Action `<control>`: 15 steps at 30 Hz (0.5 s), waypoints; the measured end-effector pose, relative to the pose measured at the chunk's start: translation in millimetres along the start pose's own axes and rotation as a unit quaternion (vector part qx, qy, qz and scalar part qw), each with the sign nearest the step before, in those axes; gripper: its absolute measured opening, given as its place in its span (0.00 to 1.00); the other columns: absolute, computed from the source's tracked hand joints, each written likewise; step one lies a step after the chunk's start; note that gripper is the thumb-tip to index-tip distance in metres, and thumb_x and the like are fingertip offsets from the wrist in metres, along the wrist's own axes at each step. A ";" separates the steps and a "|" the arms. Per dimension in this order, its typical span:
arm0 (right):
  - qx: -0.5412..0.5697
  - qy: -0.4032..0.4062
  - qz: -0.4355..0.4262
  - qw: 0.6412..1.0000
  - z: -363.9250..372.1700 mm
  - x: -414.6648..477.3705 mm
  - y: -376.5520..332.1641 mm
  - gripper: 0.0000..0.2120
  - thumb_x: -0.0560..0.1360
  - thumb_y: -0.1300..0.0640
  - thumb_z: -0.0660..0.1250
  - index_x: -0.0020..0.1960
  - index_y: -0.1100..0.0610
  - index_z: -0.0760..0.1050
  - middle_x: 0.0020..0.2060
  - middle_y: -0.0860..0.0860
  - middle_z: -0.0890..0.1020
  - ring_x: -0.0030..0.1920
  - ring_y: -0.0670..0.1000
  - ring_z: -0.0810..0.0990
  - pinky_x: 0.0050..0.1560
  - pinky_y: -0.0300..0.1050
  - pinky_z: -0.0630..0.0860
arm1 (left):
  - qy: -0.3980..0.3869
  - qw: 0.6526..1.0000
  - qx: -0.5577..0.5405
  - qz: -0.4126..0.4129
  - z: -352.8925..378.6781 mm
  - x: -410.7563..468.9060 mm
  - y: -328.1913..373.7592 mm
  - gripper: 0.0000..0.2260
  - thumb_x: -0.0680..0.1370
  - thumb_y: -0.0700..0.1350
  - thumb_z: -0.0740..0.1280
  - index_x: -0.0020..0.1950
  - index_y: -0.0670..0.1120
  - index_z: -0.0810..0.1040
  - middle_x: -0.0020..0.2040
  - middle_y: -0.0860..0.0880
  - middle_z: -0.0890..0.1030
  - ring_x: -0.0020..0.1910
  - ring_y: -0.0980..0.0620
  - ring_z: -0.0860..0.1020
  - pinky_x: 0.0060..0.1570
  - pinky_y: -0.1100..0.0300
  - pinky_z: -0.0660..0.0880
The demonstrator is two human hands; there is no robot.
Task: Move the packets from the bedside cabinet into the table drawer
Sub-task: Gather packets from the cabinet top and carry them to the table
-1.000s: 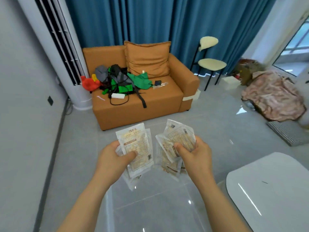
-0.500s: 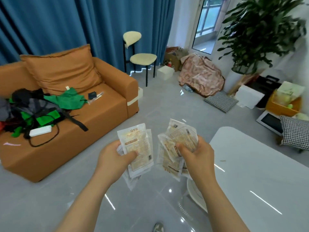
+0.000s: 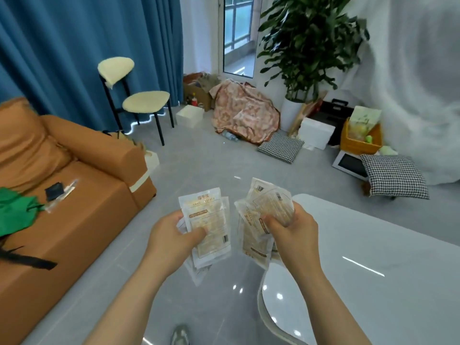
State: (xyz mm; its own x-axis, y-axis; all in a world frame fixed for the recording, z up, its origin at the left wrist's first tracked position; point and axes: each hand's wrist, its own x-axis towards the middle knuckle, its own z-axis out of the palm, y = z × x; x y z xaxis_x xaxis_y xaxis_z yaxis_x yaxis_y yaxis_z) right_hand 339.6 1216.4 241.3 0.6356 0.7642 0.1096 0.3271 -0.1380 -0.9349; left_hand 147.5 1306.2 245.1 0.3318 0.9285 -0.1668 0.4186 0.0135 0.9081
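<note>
Clutching fanned packets point(image 3: 207, 220) under curled thumbs, the left hand point(image 3: 171, 241) and right hand point(image 3: 295, 235) may let slick outer ones slide out.

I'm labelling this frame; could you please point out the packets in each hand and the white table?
Left-hand packets point(image 3: 206, 210), head view: printed face of the top packet.
Right-hand packets point(image 3: 268, 202), head view: upper face of the front packet.
White table point(image 3: 373, 257), head view: bare glossy top.
</note>
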 end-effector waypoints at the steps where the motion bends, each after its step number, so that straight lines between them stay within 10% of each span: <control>1: -0.006 0.010 0.003 1.000 3.7 14.3 2.5 0.14 0.71 0.61 0.72 0.39 0.42 0.73 0.37 0.40 0.81 0.39 0.36 0.79 0.33 0.29 0.74 | -0.010 1.000 0.000 0.003 1.9 19.5 2.2 0.12 0.73 0.40 0.71 0.49 0.57 0.79 0.46 0.61 0.81 0.46 0.62 0.79 0.39 0.69 0.74; 15: -0.027 0.170 0.085 0.981 51.5 196.3 6.8 0.13 0.70 0.62 0.71 0.41 0.44 0.76 0.37 0.43 0.83 0.39 0.39 0.81 0.39 0.38 0.78 | -0.178 0.980 0.063 0.068 27.1 279.0 73.1 0.11 0.72 0.39 0.71 0.51 0.53 0.80 0.46 0.60 0.82 0.43 0.65 0.78 0.34 0.73 0.70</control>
State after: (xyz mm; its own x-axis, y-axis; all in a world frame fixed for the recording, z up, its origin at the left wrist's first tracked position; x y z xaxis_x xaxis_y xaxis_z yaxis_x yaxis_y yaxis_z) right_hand 430.6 1397.9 239.1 0.8783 0.4733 0.0679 0.2258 -0.2854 -0.9314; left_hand 293.6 1556.2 254.6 0.6554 0.7306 -0.1913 0.4435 -0.1672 0.8805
